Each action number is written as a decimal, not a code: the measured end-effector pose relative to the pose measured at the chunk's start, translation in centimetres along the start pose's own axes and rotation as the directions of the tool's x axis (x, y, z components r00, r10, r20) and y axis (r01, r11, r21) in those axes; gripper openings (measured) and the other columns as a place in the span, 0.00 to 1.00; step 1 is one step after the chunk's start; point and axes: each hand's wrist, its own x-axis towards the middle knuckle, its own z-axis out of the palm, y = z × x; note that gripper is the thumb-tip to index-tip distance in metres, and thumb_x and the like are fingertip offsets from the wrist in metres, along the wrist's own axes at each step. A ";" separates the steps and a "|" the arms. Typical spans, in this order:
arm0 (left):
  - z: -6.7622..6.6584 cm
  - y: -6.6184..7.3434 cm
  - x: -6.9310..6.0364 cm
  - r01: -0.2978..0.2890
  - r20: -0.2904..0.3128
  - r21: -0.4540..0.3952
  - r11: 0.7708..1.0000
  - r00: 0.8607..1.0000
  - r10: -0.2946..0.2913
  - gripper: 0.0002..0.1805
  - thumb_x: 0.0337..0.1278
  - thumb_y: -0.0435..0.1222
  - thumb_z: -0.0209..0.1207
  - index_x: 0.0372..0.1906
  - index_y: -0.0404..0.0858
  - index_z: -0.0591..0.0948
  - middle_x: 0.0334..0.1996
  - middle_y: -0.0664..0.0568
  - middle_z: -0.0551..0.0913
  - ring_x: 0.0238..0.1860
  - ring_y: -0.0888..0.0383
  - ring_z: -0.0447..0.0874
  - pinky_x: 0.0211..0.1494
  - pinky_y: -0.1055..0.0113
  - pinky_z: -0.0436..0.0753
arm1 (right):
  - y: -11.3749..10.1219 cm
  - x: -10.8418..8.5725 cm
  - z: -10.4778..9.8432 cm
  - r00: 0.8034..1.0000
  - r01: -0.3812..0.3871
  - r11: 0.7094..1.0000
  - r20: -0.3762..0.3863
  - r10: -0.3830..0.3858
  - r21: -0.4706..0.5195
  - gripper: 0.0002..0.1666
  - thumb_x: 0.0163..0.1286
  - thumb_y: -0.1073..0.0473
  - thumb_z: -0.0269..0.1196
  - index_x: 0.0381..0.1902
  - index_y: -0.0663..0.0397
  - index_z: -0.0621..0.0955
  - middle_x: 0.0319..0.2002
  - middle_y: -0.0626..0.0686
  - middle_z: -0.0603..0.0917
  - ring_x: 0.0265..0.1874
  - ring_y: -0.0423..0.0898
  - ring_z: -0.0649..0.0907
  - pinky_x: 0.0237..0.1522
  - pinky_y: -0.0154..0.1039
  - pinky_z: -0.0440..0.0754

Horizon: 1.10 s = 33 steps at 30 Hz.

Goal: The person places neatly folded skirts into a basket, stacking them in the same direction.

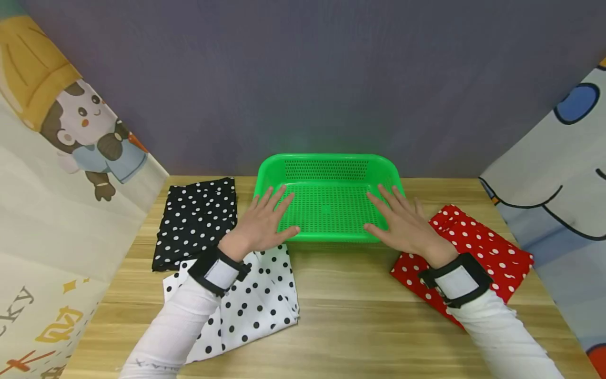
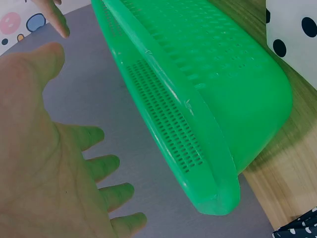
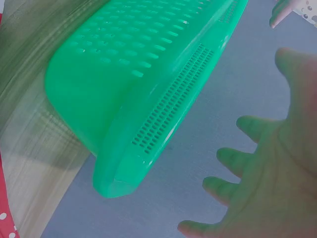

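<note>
A green perforated plastic basket point(image 1: 326, 237) stands at the back middle of the table, with nothing visible inside. Over its left front corner hovers my left hand point(image 1: 259, 223), palm down with fingers spread. My right hand point(image 1: 402, 223) is held the same way over the right front corner. Both wrist views show a gap between each palm and the basket point(image 2: 247, 99), and neither hand holds anything. Left of the basket lies a folded black cloth point(image 1: 199, 221) with white dots. A white cloth point(image 1: 258, 300) with black dots is partly beneath my left wrist, and a red dotted cloth point(image 1: 492, 247) lies under my right.
The wooden table point(image 1: 350, 326) meets a dark grey wall point(image 1: 326, 79) behind the basket. A printed curtain point(image 1: 61, 221) hangs along the left side, and another printed curtain point(image 1: 535, 173) borders the right. The white cloth's upper left edge adjoins the black cloth.
</note>
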 end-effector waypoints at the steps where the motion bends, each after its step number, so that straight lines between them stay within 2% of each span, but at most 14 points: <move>1: 0.0 0.0 0.0 0.000 0.000 0.003 1.000 1.000 0.000 0.43 0.60 0.63 0.38 0.73 0.47 0.42 0.73 0.48 0.36 0.72 0.44 0.33 0.71 0.46 0.46 | 0.0 0.0 0.0 1.000 -0.001 1.000 0.000 0.001 -0.001 0.45 0.63 0.33 0.51 0.72 0.44 0.53 0.72 0.57 0.48 0.70 0.61 0.45 0.58 0.74 0.45; 12: 0.2 0.1 -0.5 -0.007 -0.024 0.004 1.000 1.000 0.007 0.43 0.60 0.63 0.39 0.73 0.46 0.42 0.73 0.48 0.37 0.72 0.44 0.34 0.70 0.45 0.46 | 0.0 -0.2 0.5 1.000 -0.005 1.000 -0.019 0.005 -0.018 0.45 0.63 0.35 0.53 0.72 0.45 0.53 0.72 0.58 0.49 0.70 0.62 0.47 0.58 0.73 0.46; 20: 1.0 0.3 -1.4 -0.014 -0.091 0.009 1.000 0.996 0.014 0.43 0.59 0.61 0.43 0.73 0.46 0.44 0.73 0.47 0.39 0.72 0.44 0.36 0.69 0.44 0.49 | 0.0 -0.9 1.0 0.998 0.025 0.999 -0.062 -0.026 -0.019 0.45 0.62 0.37 0.55 0.71 0.47 0.54 0.71 0.60 0.52 0.68 0.64 0.51 0.58 0.73 0.47; 25: 1.7 0.6 -2.1 -0.022 -0.148 0.022 1.000 0.989 0.025 0.44 0.59 0.60 0.46 0.73 0.46 0.45 0.73 0.46 0.41 0.72 0.43 0.38 0.69 0.44 0.48 | -0.1 -1.6 1.6 0.995 0.030 0.999 -0.093 -0.031 -0.016 0.45 0.61 0.39 0.58 0.71 0.46 0.55 0.70 0.59 0.54 0.68 0.64 0.54 0.56 0.73 0.51; 29: 2.4 0.8 -2.7 -0.039 -0.196 0.041 0.998 0.979 0.046 0.44 0.58 0.60 0.47 0.73 0.44 0.47 0.73 0.46 0.42 0.72 0.43 0.39 0.70 0.45 0.45 | -0.2 -2.3 2.0 0.992 0.039 0.999 -0.121 -0.040 -0.007 0.44 0.61 0.40 0.59 0.70 0.46 0.57 0.70 0.59 0.55 0.68 0.64 0.55 0.56 0.73 0.53; 33: 3.0 1.1 -3.5 -0.053 -0.238 0.074 0.996 0.969 0.069 0.44 0.57 0.61 0.48 0.72 0.44 0.48 0.73 0.46 0.42 0.72 0.43 0.41 0.70 0.45 0.46 | -0.2 -3.0 2.6 0.988 0.052 0.999 -0.148 -0.052 -0.008 0.45 0.59 0.41 0.62 0.70 0.46 0.59 0.69 0.60 0.57 0.67 0.63 0.56 0.56 0.73 0.53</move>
